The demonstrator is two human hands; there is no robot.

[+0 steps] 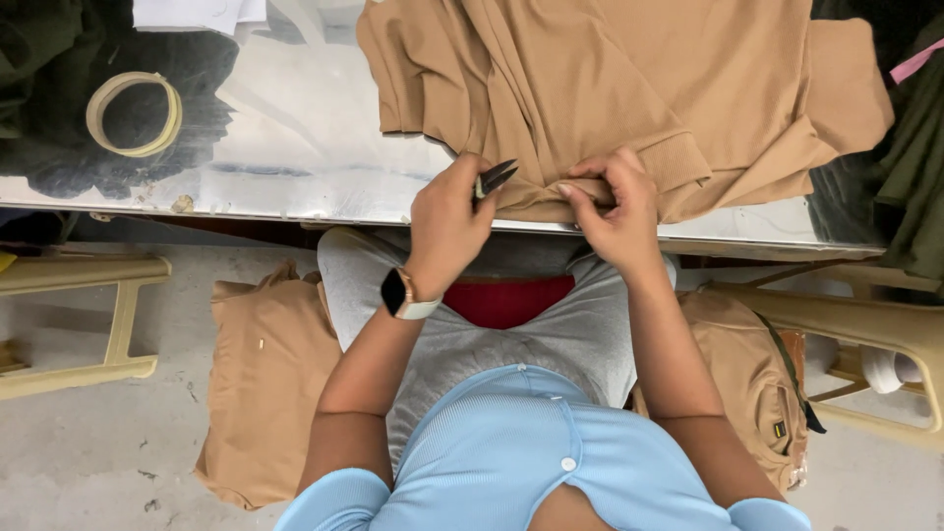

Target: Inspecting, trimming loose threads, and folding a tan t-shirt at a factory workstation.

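**Snips at the hem of a tan garment**

The left hand [447,221] is curled tight around a pair of dark thread snips [494,178], blades pointing right and slightly apart, tips hovering just beside the cloth. The right hand [615,211] has its fingers bunched, pinching a fold of the tan garment [629,88] right at the near edge of the shiny table [295,147].

That garment lies spread across the table's far right, sleeve and ribbed cuff flopped over one another, the lower edge gathered under the pinch. It's a plain, matte camel colour, knitted by the look of it, with soft rolling folds and no stiffness anywhere. I'd judge it light and limp: it will sag, stretch and slide on that glossy surface unless it is held. The best grip looks to be exactly where the right hand has it, a small pinched ridge near the hem, pulled taut so the blades meet thread and not fabric.

Around the edges: a roll of tape [134,113] on the left of the table, dark green cloth [910,187] on the right, more tan pieces stacked on the floor [265,383] beside the knees, and a smartwatch [401,293] on the left wrist.
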